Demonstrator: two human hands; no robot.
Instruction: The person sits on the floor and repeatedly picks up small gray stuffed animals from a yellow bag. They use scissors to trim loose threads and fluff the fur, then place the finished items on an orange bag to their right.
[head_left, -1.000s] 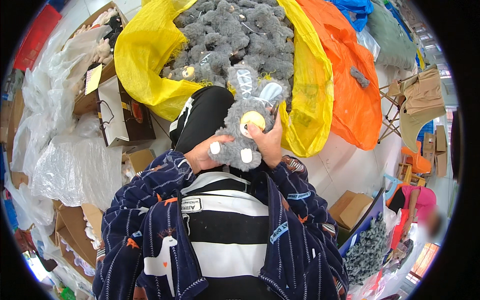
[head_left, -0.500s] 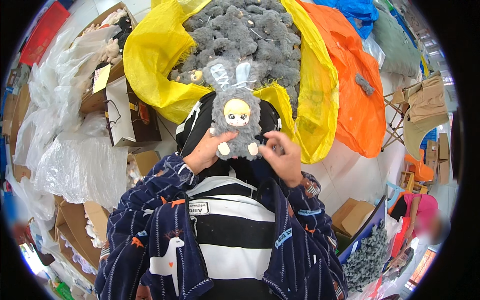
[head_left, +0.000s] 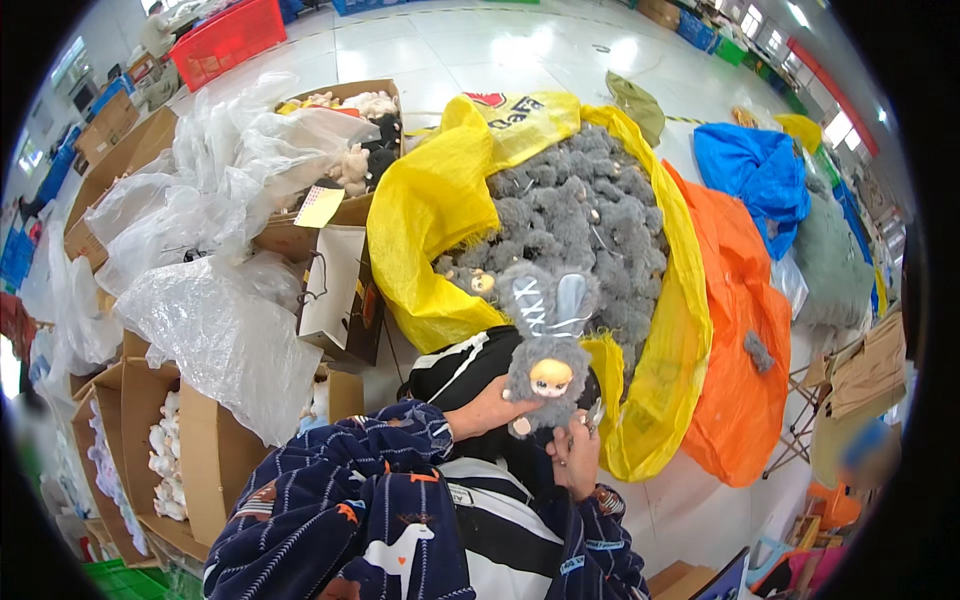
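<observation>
My left hand (head_left: 488, 408) is closed around the side of a grey plush doll (head_left: 548, 352) with long rabbit ears and a pale round face. White lacing crosses one ear; a smooth pale-blue lining shows on the other. The doll is upright above my lap, facing me. Beside its lower right side my right hand (head_left: 574, 458) has its fingers curled together. Something small and shiny shows at those fingertips, too small to name. Just beyond the doll, an open yellow woven sack (head_left: 425, 245) holds a heap of similar grey plush pieces (head_left: 585, 215).
An orange sack (head_left: 728, 315) with a grey plush scrap (head_left: 758, 352) on it lies to the right, near a folding chair (head_left: 868, 372). Left are clear plastic sheeting (head_left: 215, 330), a paper bag (head_left: 333, 290) and cardboard boxes (head_left: 205, 450) with plush toys. A red crate (head_left: 228, 45) stands far left.
The view has tilted up and turned, showing more floor beyond the sack. My right hand has gone from loosely spread fingers to curled ones beside the doll. My left hand still holds the doll.
</observation>
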